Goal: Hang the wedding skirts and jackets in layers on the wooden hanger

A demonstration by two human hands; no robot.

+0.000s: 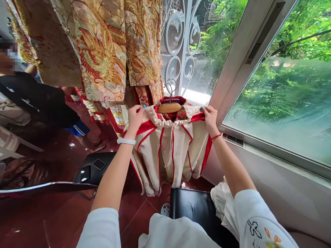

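A cream skirt with red piping hangs spread out in front of me, its gathered waistband stretched sideways. My left hand pinches the band's left end between thumb and fingers. The right end is pinched the same way by my right hand. Between the hands, a wooden hanger with a metal hook shows above the gathers. Dark red cloth with a trimmed edge sits around the hanger, behind the skirt's top. How the skirt meets the hanger is hidden.
Gold and red embroidered garments hang at the upper left. A window frame and a sill holding a phone are at right. Below are a black seat and white cloth. A person is at left.
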